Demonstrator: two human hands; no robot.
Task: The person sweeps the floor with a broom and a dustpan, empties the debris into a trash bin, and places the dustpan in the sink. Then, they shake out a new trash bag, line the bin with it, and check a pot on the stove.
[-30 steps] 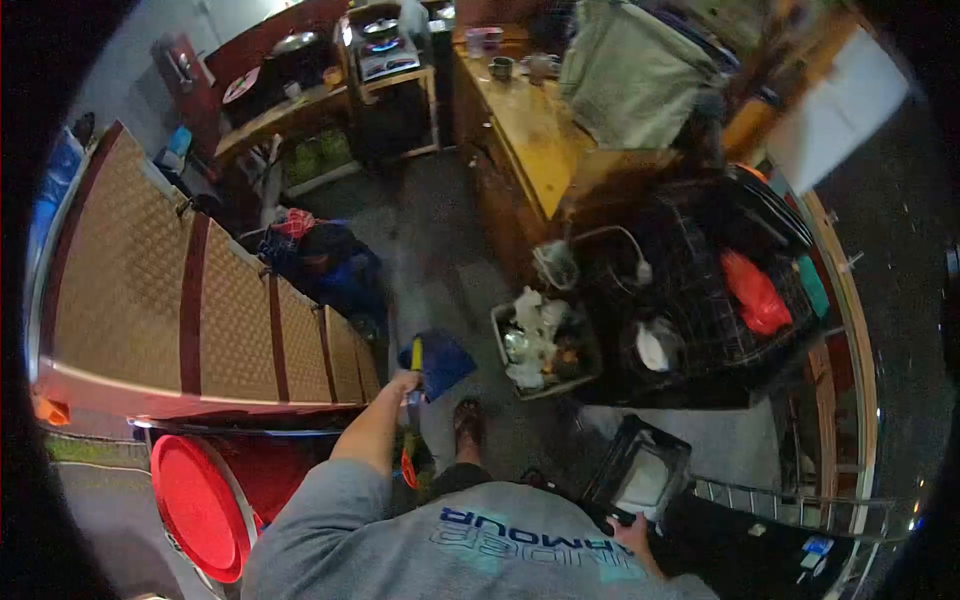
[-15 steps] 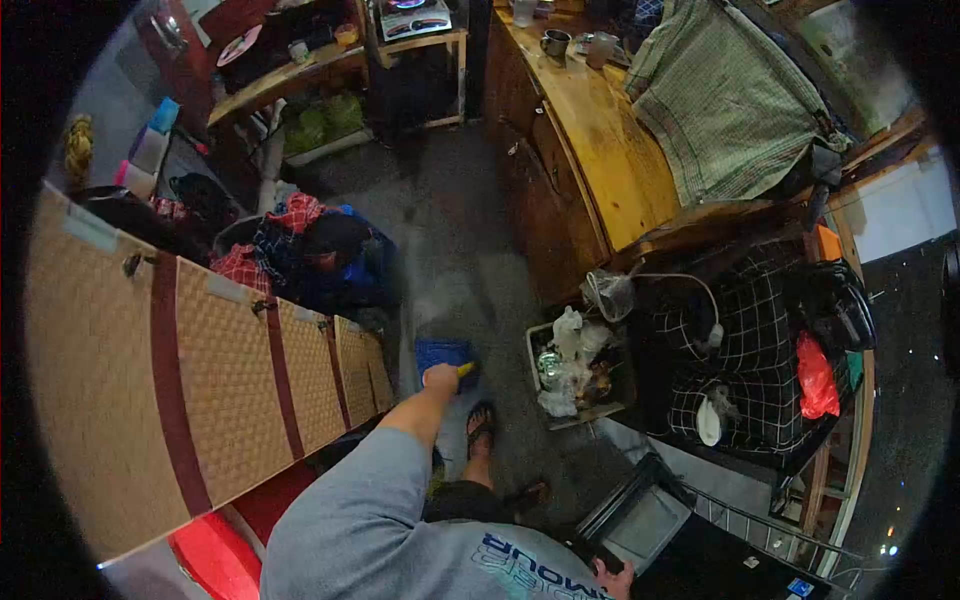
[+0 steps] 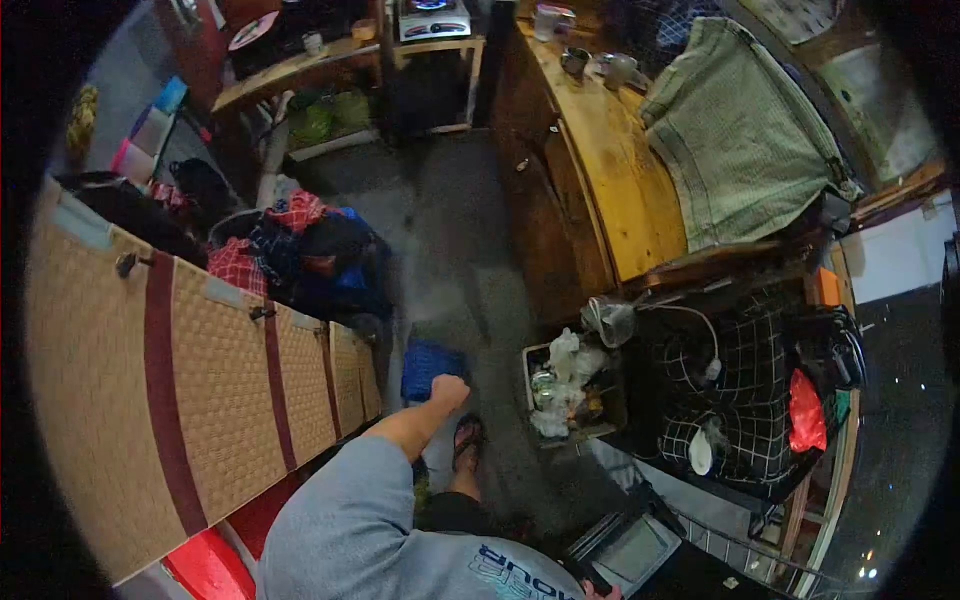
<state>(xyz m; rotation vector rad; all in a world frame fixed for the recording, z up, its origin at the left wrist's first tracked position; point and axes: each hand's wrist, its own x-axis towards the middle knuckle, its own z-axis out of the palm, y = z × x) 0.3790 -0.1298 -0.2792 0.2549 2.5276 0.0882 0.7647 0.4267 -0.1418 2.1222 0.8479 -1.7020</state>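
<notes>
My left hand [image 3: 450, 390] reaches forward with its fingers wrapped round the top of a broom. The blue broom head [image 3: 432, 368] shows beyond the fist, down at the dark floor, and the handle is hidden by the hand. My right hand [image 3: 600, 592] is at the bottom edge, mostly cut off, beside a dark object; its fingers hardly show. A foot in a sandal [image 3: 467, 440] stands on the floor just behind the broom. To the right of the broom is a bin [image 3: 530, 385] filled with plastic bags and other refuse.
Woven-front cabinets [image 3: 225, 390] line the left side. A basket heaped with clothes [image 3: 310, 260] stands ahead of them. On the right are a wooden counter [image 3: 615, 200] with a green cloth [image 3: 745, 140] and a black checked surface [image 3: 735, 400]. A stove [image 3: 433, 20] is at the far end.
My left hand has moved slightly right and back, and the broom head has shifted left. The yellow handle part is no longer visible. My right hand has slipped lower in view.
</notes>
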